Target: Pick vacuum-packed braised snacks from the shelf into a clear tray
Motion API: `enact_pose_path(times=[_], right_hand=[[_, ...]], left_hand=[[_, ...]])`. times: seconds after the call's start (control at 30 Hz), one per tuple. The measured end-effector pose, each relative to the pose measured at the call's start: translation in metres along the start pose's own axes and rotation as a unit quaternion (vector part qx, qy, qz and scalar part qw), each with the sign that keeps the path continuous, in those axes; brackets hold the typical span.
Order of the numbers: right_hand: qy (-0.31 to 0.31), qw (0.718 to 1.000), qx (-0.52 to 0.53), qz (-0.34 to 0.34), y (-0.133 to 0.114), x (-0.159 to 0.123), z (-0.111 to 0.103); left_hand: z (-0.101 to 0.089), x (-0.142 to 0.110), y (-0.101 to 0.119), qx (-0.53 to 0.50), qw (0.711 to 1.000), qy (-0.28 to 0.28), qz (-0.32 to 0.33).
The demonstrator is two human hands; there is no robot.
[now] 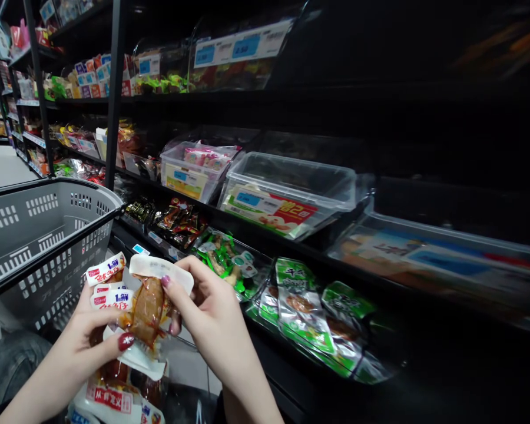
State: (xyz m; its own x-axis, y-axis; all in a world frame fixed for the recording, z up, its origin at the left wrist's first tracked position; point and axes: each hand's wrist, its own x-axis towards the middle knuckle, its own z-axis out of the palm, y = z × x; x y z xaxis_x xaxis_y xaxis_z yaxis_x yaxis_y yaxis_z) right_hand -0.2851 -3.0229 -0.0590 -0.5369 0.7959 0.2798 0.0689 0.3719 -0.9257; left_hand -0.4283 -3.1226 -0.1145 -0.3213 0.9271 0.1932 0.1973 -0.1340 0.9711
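Observation:
Several small vacuum-sealed snack packets are gathered between my two hands. My left hand [86,341] is closed around a bunch of white-topped snack packets [110,299], its thumb pressed on the lower ones. Between the thumb and fingers of my right hand [212,309] is a single snack packet [148,312], with its clear side showing brown food in sauce. This packet overlaps the ones in my left hand. More snack packets [115,397] with red and white labels hang or lie below my hands; what supports them is hidden.
A grey shopping basket [26,206] with black rims stands at the left. Black shelving [115,88] runs along the right, holding clear plastic bins [291,171]. On its lowest tier lie green and silver packets [302,306] and dark packets [181,224].

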Motion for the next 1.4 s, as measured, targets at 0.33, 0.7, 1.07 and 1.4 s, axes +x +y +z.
enact_pose_path(times=[0.33, 0.7, 1.07, 1.4], right_hand=[[-0.038, 0.969, 0.240, -0.040, 0.013, 0.012, -0.005], [-0.265, 0.854, 0.446, -0.050, 0.012, 0.009, 0.017], [-0.135, 0.939, 0.317, 0.023, 0.018, 0.010, 0.017], [-0.150, 0.954, 0.260, 0.019, 0.012, 0.006, 0.020]], left_hand=[[-0.011, 0.006, -0.011, -0.045, 0.998, -0.043, 0.012], [-0.009, -0.005, -0.006, -0.112, 0.988, -0.088, -0.054], [-0.001, 0.006, -0.003, 0.002, 0.998, 0.062, -0.009], [-0.017, 0.007, -0.011, -0.023, 0.986, 0.163, 0.031]])
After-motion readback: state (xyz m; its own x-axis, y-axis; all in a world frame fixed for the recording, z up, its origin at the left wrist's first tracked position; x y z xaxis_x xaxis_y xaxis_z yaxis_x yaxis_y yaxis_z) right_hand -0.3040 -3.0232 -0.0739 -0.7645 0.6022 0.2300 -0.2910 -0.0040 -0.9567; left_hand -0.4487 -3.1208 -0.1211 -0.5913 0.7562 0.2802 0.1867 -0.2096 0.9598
